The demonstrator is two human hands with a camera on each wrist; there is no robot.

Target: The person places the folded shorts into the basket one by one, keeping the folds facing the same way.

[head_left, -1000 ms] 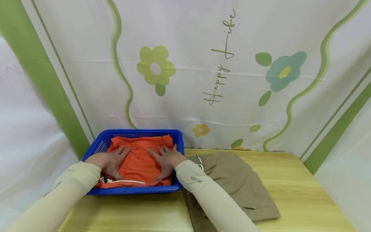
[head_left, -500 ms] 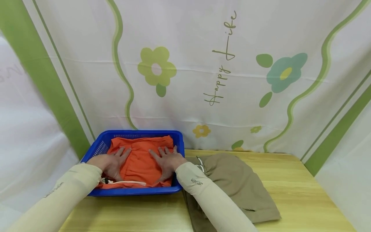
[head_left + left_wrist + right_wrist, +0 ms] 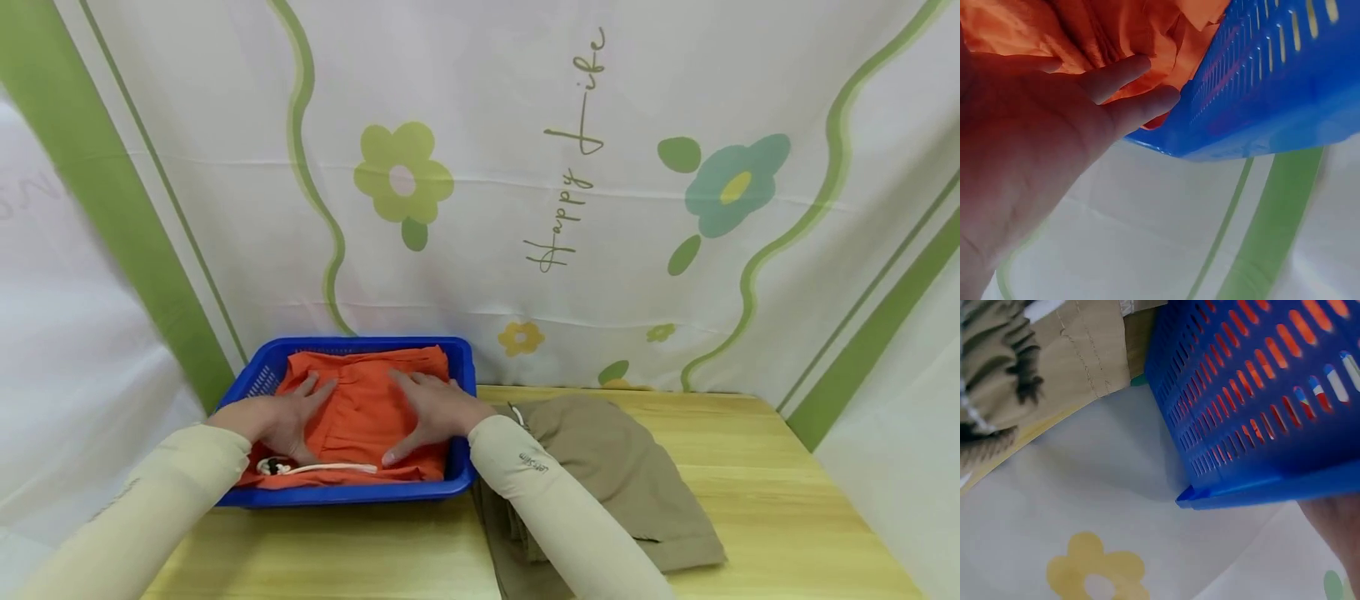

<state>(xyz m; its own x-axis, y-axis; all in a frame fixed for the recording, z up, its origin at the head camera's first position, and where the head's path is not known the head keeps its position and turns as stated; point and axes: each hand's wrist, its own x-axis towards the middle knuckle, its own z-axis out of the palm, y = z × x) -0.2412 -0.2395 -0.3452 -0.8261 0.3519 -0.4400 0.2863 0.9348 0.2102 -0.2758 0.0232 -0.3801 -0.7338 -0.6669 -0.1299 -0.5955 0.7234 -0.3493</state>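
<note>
A folded orange garment (image 3: pixel 360 417) with a white drawstring (image 3: pixel 330 467) lies in a blue plastic basket (image 3: pixel 348 494). My left hand (image 3: pixel 285 421) lies over the garment's left side, its fingers spread; the left wrist view shows them nearly straight beside the slotted basket wall (image 3: pixel 1260 62). Over the garment's right side is my right hand (image 3: pixel 435 410), thumb apart from the fingers, which point away and left. In the right wrist view the basket's outer wall (image 3: pixel 1241 394) hides most of that hand, with only a strip of it showing at the right edge.
A khaki garment (image 3: pixel 615 475) with a gathered waist lies on the wooden table (image 3: pixel 787 500), right of the basket and partly under my right forearm. Behind the table hangs a white curtain (image 3: pixel 480 250) printed with flowers and green bands.
My right hand has shifted slightly right and turned, its fingers less spread and its thumb standing out toward me. The left hand has moved a little left; basket and khaki garment stay put.
</note>
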